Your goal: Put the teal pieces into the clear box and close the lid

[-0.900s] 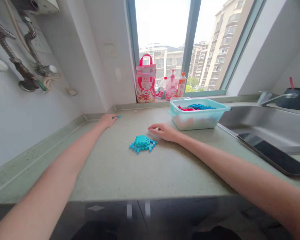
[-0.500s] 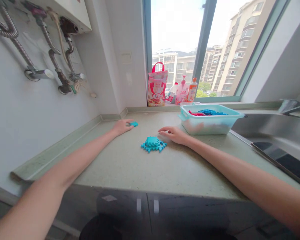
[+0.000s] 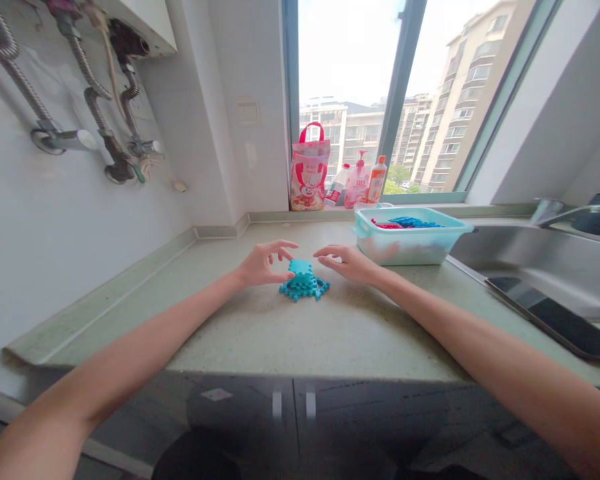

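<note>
two hands (image 3: 263, 265) (image 3: 349, 264), one turquoise stack (image 3: 301, 275), one tub (image 3: 405, 247), three bottles (image 3: 357, 188) (image 3: 335, 190) (image 3: 377, 181), one bag (image 3: 309, 180)

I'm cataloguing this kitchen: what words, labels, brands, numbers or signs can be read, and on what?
No text reads with certainty.
Bag: print too blurred.
Pump bottle: large marks, too blurred.
Orange-capped bottle: label too small.
Red-capped bottle: label too small and blurred.

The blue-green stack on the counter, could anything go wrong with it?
Maybe! The top piece sits above the jagged pieces, so it might slip off. The left hand is right at the stack's edge, so a nudge could topple it. The right hand is close too and might bump it.
</note>
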The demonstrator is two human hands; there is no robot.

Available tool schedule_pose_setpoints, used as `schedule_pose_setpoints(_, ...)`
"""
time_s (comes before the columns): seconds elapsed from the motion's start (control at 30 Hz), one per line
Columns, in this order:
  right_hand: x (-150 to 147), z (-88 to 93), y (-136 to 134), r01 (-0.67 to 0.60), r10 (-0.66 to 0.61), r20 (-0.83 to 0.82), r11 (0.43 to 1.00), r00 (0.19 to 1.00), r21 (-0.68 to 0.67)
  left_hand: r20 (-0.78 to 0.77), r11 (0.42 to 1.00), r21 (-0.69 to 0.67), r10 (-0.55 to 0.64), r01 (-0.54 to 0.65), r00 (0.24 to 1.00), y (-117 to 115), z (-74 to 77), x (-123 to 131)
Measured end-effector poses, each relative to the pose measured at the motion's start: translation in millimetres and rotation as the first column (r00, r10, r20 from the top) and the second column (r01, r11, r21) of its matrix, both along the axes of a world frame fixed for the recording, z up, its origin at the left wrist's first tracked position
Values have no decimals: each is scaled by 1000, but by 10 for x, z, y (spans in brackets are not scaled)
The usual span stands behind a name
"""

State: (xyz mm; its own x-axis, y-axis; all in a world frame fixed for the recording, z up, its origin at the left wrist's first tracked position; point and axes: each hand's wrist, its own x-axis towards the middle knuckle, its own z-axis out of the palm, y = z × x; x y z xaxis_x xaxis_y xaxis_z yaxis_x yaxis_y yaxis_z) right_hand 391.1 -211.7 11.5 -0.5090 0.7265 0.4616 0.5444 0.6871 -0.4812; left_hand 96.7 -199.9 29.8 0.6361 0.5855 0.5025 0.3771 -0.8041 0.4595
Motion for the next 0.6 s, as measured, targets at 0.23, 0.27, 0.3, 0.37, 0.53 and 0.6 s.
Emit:
schedule_pose_setpoints(0.23, -209, 122, -271, -95, 87, 63, 985, 994, 142, 1, 989, -88, -116, 116, 993, 163, -41, -164)
schedule_pose_setpoints(0.27, -245, 121, -304, -119, 109, 79, 984, 991, 134, 18, 990, -98, -102, 103, 995, 199, -45, -193)
schedule_pose_setpoints(0.3, -277, 117, -334, -138, 126, 100, 984, 987, 116, 25, 991, -105, -80, 82, 996, 236, -55, -223)
schedule_pose_setpoints(0.37, -329, 107, -381, -151, 139, 148, 986, 979, 74, 2, 993, -113, -24, 24, 1000, 307, -93, -278)
schedule_pose_setpoints(0.53, -351, 93, -396, -177, 158, 234, 982, 959, 62, -94, 987, -129, 82, -94, 992, 417, -199, -330)
schedule_pose_setpoints(0.6, -330, 98, -379, -194, 173, 234, 978, 957, 71, -102, 986, -131, 88, -101, 991, 429, -215, -326)
